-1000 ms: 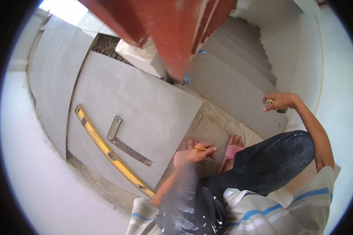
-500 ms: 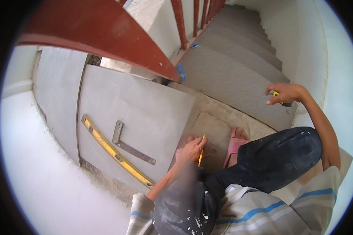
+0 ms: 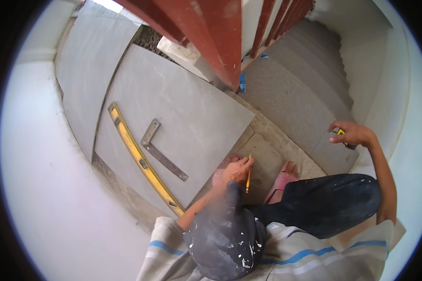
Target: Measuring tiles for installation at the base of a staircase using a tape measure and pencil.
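My left hand (image 3: 237,170) is closed on a yellow pencil (image 3: 248,177), near the right edge of a large grey floor tile (image 3: 187,98) and beside my left foot. Over on the right, my right hand (image 3: 356,133) holds a small yellow and black tape measure (image 3: 341,133) in its palm, above the top stair tread. Its thumb and forefinger stand apart. On the tile lie a yellow spirit level (image 3: 142,163) and, beside it, a metal try square (image 3: 162,158). The level's near end passes close to my left forearm.
Grey stairs (image 3: 290,84) descend ahead on the right, along a red metal railing (image 3: 215,42). White walls (image 3: 38,154) rise on both sides. A rough cement patch (image 3: 262,143) lies between my feet in pink sandals (image 3: 281,181). A gap separates two tiles at left.
The view has turned, so the tile, level and railing sit differently in it. Both hands keep their hold on the pencil and the tape measure.
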The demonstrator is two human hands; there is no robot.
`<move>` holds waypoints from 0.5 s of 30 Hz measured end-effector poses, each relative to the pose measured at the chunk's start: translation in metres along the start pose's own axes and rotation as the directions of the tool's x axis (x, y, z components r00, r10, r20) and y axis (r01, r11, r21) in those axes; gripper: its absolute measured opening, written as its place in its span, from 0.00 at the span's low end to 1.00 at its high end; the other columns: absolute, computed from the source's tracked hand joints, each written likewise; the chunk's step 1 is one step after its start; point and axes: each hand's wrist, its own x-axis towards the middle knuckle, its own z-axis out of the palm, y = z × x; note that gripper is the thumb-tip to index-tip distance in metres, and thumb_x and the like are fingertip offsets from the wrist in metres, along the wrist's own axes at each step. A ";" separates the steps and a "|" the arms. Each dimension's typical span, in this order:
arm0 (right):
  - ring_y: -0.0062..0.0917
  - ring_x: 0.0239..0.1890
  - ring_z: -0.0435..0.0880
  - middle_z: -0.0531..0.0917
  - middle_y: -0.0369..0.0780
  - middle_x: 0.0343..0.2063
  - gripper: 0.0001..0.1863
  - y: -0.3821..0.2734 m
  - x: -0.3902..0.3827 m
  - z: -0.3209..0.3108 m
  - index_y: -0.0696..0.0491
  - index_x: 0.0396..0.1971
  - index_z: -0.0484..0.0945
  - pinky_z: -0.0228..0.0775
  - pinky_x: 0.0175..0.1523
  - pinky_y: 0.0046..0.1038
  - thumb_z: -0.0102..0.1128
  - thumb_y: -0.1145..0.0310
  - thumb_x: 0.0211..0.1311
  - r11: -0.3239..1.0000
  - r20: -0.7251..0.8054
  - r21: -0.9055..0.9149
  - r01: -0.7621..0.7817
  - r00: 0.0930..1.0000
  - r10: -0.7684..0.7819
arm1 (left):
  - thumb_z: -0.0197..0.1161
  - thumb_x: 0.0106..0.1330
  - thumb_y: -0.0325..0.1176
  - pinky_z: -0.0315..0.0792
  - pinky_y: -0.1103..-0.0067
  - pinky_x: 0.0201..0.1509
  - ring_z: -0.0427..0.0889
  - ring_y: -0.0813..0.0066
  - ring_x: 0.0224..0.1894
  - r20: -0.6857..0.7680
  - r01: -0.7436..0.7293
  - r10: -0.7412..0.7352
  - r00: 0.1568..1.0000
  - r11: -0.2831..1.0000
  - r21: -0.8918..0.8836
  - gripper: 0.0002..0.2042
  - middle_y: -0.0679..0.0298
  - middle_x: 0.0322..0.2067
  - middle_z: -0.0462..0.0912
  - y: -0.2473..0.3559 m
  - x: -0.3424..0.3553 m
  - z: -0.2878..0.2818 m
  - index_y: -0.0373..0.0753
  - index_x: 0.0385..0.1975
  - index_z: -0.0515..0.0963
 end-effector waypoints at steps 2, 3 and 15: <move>0.33 0.48 0.77 0.80 0.43 0.45 0.31 0.000 0.004 0.003 0.49 0.54 0.76 0.69 0.50 0.31 0.68 0.44 0.57 0.998 -0.031 -0.004 0.064 0.997 -0.064 | 0.57 0.64 0.32 0.78 0.63 0.35 0.83 0.53 0.37 -0.003 -0.007 0.007 1.000 1.000 0.010 0.14 0.56 0.37 0.77 -0.019 -0.007 0.005 0.40 0.49 0.69; 0.33 0.48 0.77 0.80 0.43 0.45 0.31 0.000 -0.001 -0.001 0.49 0.54 0.76 0.69 0.50 0.31 0.68 0.44 0.57 0.997 -0.027 -0.058 0.045 0.999 -0.047 | 0.57 0.64 0.32 0.78 0.62 0.36 0.83 0.52 0.37 0.017 -0.032 0.032 0.999 0.999 0.034 0.15 0.55 0.38 0.77 -0.020 -0.006 0.012 0.40 0.49 0.69; 0.22 0.34 0.76 0.78 0.37 0.31 0.28 -0.003 0.016 0.003 0.49 0.53 0.76 0.68 0.39 0.29 0.68 0.48 0.59 0.994 0.017 -0.016 -0.104 0.994 0.104 | 0.54 0.72 0.40 0.78 0.62 0.33 0.82 0.51 0.34 0.037 -0.014 0.018 0.999 0.995 -0.101 0.14 0.54 0.39 0.75 -0.005 -0.003 -0.012 0.38 0.47 0.68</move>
